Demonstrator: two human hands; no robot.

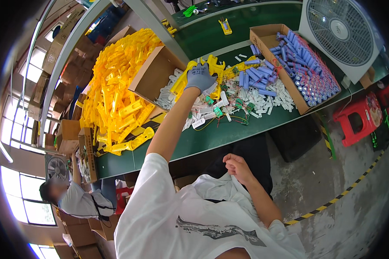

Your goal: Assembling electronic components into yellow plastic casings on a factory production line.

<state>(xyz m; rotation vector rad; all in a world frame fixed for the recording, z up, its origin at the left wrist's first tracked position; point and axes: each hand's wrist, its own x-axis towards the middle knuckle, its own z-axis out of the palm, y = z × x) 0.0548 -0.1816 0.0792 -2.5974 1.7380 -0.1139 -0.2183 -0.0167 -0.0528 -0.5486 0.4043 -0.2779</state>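
Note:
My left hand (200,78), in a grey-blue work glove, reaches across the bench onto yellow plastic casings (217,69). Its thumb stands apart from the fingers, whose tips touch the casings; no firm grip shows. My bare right hand (238,168) hovers over my lap, fingers curled in, with nothing visible in them. Beside the gloved hand lie small green circuit boards (218,112) with thin wires, white plastic pieces (281,98) and loose purple cylindrical battery cells (257,77).
A big heap of yellow casings (116,86) covers the bench's left, beside a cardboard box (153,73). To the right, an open carton (294,88) holds many battery cells, with a fan (339,32) behind it. Red stools (358,121) stand at right. Another person (80,200) sits far left.

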